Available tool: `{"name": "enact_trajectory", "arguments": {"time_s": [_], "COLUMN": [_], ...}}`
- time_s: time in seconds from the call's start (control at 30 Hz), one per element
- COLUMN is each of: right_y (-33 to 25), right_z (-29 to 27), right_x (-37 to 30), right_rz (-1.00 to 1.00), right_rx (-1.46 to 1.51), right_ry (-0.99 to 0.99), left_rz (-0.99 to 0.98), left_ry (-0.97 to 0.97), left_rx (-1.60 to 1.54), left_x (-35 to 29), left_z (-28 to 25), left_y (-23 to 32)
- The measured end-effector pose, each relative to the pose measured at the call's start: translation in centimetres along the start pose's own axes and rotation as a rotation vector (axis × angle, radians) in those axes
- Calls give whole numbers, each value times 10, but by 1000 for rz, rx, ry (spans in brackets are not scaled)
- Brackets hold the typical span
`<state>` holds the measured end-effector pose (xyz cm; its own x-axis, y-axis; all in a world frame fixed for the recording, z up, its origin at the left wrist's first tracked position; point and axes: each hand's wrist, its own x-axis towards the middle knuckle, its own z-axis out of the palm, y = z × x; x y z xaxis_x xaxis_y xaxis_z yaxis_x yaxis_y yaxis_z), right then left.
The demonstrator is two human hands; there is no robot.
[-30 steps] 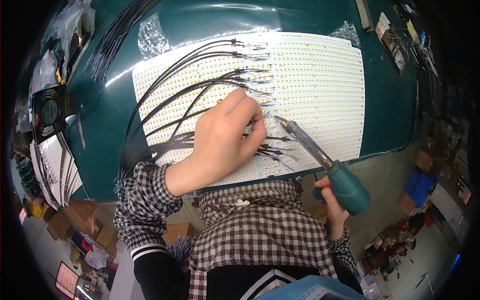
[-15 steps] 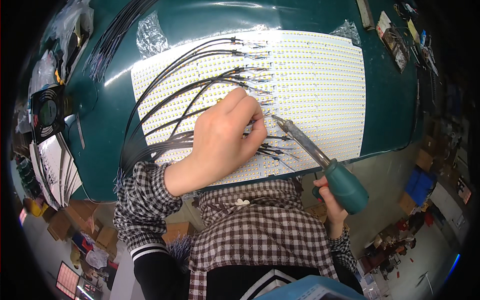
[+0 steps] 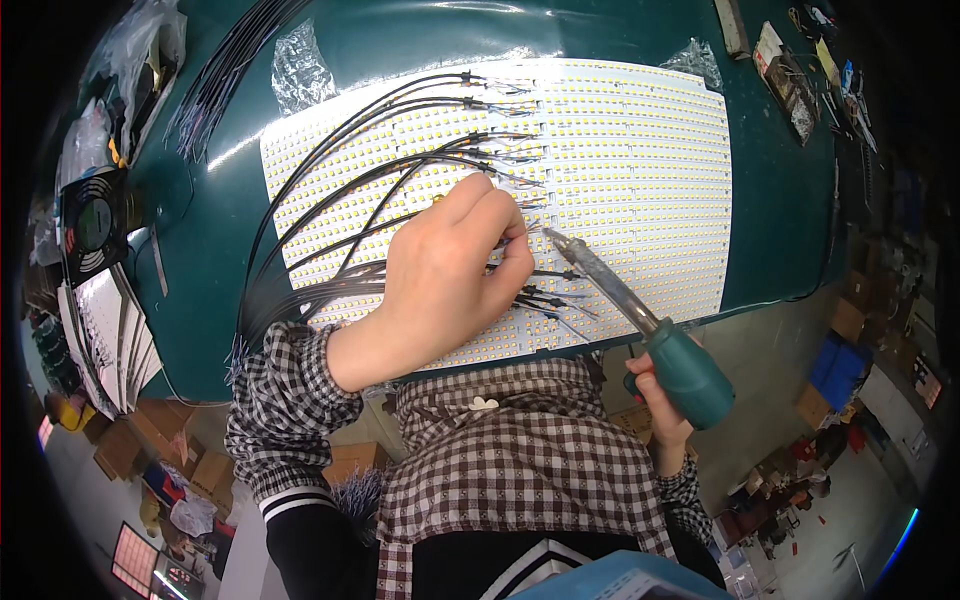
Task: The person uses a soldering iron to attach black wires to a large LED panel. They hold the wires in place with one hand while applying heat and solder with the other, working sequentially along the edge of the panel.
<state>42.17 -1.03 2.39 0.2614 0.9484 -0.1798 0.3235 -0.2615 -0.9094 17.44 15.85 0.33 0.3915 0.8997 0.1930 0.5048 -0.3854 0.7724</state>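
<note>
A white LED panel (image 3: 640, 180) with rows of small yellow chips lies on the green tabletop. Several black cables (image 3: 385, 104) arc over its left half, their bare coloured wire ends lying along the panel's middle. My left hand (image 3: 445, 260) rests over these cables, thumb and forefinger pinched on a thin wire end whose tip is mostly hidden by the fingers. My right hand (image 3: 662, 405) grips the green handle of a soldering iron (image 3: 612, 285) from below. The iron slants up and left, its tip close to the pinched wire; whether they touch I cannot tell.
Another cable bundle (image 3: 225, 75) lies at the far left. A small black fan (image 3: 97, 232) and a stack of white boards (image 3: 108, 340) stand along the left edge. Clear plastic scraps (image 3: 303, 70) lie behind the panel. A worn box (image 3: 785, 85) sits far right.
Almost nothing differs. The soldering iron and my right hand have shifted very slightly left; my left hand keeps its pinch in the same place.
</note>
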Motion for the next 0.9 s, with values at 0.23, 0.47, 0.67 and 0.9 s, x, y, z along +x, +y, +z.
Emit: {"name": "enact_trajectory", "arguments": {"time_s": [0.23, 0.47, 0.67, 0.9], "right_y": [-4, -6, -9, -7], "right_z": [-7, 0, 1, -3], "right_x": [-3, -1, 0, 0], "right_rz": [127, 106, 126, 93], "right_rx": [23, 142, 279, 264], "right_ry": [-11, -12, 42, 7], "left_rz": [-9, -7, -17, -59], "left_ry": [1, -21, -118, -262], "left_rx": [-4, -6, -141, -84], "left_x": [0, 0, 10, 19], "left_z": [0, -1, -13, -16], "left_y": [0, 0, 2, 2]}}
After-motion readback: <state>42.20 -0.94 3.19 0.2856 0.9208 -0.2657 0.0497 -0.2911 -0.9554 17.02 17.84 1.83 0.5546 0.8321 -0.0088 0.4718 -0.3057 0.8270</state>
